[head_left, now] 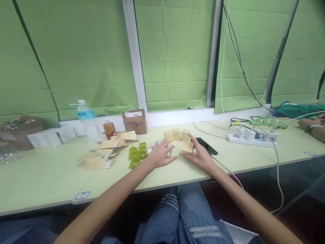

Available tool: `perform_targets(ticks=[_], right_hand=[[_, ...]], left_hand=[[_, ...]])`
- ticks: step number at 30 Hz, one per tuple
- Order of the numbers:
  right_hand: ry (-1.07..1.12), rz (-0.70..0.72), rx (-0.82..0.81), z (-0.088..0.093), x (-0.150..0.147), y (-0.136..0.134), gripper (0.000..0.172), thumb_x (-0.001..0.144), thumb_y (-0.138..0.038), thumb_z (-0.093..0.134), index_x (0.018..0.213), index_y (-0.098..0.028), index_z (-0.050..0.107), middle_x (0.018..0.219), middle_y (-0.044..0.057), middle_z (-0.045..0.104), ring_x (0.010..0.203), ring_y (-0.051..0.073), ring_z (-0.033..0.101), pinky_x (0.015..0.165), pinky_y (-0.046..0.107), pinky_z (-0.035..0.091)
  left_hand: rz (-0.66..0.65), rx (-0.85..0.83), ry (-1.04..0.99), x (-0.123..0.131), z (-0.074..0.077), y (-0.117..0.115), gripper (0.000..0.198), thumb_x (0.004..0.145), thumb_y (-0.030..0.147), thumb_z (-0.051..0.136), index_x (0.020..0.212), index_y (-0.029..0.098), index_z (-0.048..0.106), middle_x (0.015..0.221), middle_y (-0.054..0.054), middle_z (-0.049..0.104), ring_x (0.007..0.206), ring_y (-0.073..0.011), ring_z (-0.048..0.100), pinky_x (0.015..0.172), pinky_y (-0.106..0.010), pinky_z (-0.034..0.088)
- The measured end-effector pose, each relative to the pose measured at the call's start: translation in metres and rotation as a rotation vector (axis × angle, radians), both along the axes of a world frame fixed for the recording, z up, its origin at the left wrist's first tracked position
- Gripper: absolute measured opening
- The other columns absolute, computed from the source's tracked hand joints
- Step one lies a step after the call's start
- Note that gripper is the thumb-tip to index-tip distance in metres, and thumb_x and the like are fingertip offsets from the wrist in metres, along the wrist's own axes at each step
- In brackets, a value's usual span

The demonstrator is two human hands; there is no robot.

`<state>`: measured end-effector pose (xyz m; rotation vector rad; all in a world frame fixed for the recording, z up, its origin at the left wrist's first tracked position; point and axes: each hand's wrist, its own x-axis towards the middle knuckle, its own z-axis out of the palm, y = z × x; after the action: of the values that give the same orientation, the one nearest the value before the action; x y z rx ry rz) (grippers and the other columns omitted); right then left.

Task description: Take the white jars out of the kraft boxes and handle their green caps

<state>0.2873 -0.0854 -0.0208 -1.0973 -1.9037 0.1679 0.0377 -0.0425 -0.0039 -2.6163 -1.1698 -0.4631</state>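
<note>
While your right hand (201, 154) is gripping the box (187, 148) at 1 o'clock, keep your left hand (161, 154) lying flat and open, steadying the jars (168, 153) beneath.

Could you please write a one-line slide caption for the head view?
Right hand grips a small tan box; left hand rests beside green caps.

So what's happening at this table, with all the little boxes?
A seated person works at a pale green table. The right hand grips a small tan box lying in front of a row of three similar boxes. The left hand rests flat on some small clear items beside a cluster of green caps. Flat unfolded cartons lie further left, and a phone lies behind the right hand.
</note>
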Motion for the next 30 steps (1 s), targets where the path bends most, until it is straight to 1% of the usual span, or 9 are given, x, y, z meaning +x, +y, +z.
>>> perform_targets(ticks=[7, 12, 15, 18, 21, 23, 25, 27, 30], right_hand=[[0.052, 0.027, -0.018, -0.006, 0.002, 0.007, 0.093, 0.087, -0.038, 0.071, 0.163, -0.032, 0.018, 0.151, 0.013, 0.052, 0.128, 0.033, 0.058, 0.104, 0.050, 0.049], [0.108, 0.040, -0.075, -0.006, 0.000, 0.008, 0.095, 0.085, -0.040, 0.074, 0.162, -0.030, 0.020, 0.137, 0.013, 0.061, 0.109, 0.029, 0.064, 0.096, 0.047, 0.052], [0.115, 0.049, -0.081, -0.004, 0.001, 0.005, 0.099, 0.085, -0.040, 0.075, 0.163, -0.029, 0.016, 0.127, 0.010, 0.065, 0.098, 0.026, 0.066, 0.091, 0.044, 0.054], [0.065, 0.009, -0.025, -0.003, -0.001, 0.001, 0.102, 0.085, -0.040, 0.075, 0.164, -0.030, 0.011, 0.127, 0.010, 0.064, 0.099, 0.026, 0.066, 0.091, 0.043, 0.055], [-0.128, -0.074, 0.133, -0.001, -0.006, -0.003, 0.097, 0.088, -0.036, 0.072, 0.164, -0.030, 0.012, 0.125, 0.012, 0.064, 0.105, 0.031, 0.064, 0.092, 0.048, 0.053], [-0.295, -0.116, 0.252, -0.001, -0.012, -0.006, 0.091, 0.092, -0.032, 0.067, 0.164, -0.029, 0.012, 0.123, 0.014, 0.065, 0.108, 0.035, 0.062, 0.091, 0.049, 0.052], [-0.396, -0.125, 0.331, 0.000, -0.016, -0.007, 0.089, 0.095, -0.029, 0.064, 0.165, -0.027, 0.010, 0.122, 0.015, 0.066, 0.108, 0.036, 0.061, 0.090, 0.050, 0.051], [-0.403, -0.100, 0.355, 0.000, -0.019, -0.007, 0.089, 0.096, -0.031, 0.062, 0.165, -0.026, 0.006, 0.123, 0.015, 0.067, 0.107, 0.035, 0.060, 0.091, 0.049, 0.050], [-0.360, -0.053, 0.349, -0.001, -0.018, -0.006, 0.088, 0.098, -0.034, 0.061, 0.165, -0.026, 0.004, 0.124, 0.014, 0.068, 0.108, 0.034, 0.060, 0.091, 0.047, 0.050]], left_hand=[[-0.117, 0.031, 0.043, -0.036, 0.003, 0.040, 0.058, 0.095, 0.059, 0.052, 0.139, 0.022, 0.061, 0.146, -0.018, 0.057, 0.140, -0.0375, 0.048, 0.116, -0.062, 0.035], [-0.244, 0.016, 0.060, -0.066, 0.008, 0.085, 0.056, 0.097, 0.056, 0.052, 0.138, 0.020, 0.063, 0.150, -0.018, 0.054, 0.142, -0.0337, 0.048, 0.118, -0.052, 0.037], [-0.239, 0.017, 0.077, -0.071, 0.015, 0.096, 0.060, 0.096, 0.055, 0.052, 0.143, 0.019, 0.058, 0.156, -0.020, 0.047, 0.146, -0.0355, 0.043, 0.122, -0.060, 0.027], [-0.236, 0.080, -0.029, -0.059, 0.022, 0.074, 0.065, 0.095, 0.054, 0.056, 0.149, 0.019, 0.051, 0.160, -0.019, 0.042, 0.148, -0.0362, 0.038, 0.124, -0.065, 0.017], [-0.212, 0.069, -0.333, -0.027, 0.023, 0.029, 0.051, 0.100, 0.047, 0.049, 0.143, 0.020, 0.055, 0.147, -0.014, 0.057, 0.137, -0.0296, 0.051, 0.118, -0.052, 0.039], [-0.167, -0.049, -0.539, -0.001, 0.018, 0.001, 0.052, 0.100, 0.048, 0.050, 0.144, 0.021, 0.052, 0.143, -0.013, 0.059, 0.120, -0.0262, 0.062, 0.096, -0.042, 0.056], [-0.157, -0.163, -0.661, 0.022, 0.010, -0.017, 0.057, 0.096, 0.051, 0.057, 0.144, 0.020, 0.052, 0.138, -0.014, 0.062, 0.104, -0.0235, 0.066, 0.077, -0.035, 0.061], [-0.204, -0.278, -0.733, 0.035, 0.003, -0.026, 0.051, 0.095, 0.048, 0.058, 0.137, 0.018, 0.058, 0.129, -0.013, 0.066, 0.098, -0.0217, 0.067, 0.073, -0.032, 0.060], [-0.279, -0.394, -0.771, 0.039, -0.002, -0.030, 0.041, 0.096, 0.039, 0.056, 0.131, 0.018, 0.062, 0.115, -0.011, 0.071, 0.093, -0.0196, 0.069, 0.074, -0.030, 0.059]])
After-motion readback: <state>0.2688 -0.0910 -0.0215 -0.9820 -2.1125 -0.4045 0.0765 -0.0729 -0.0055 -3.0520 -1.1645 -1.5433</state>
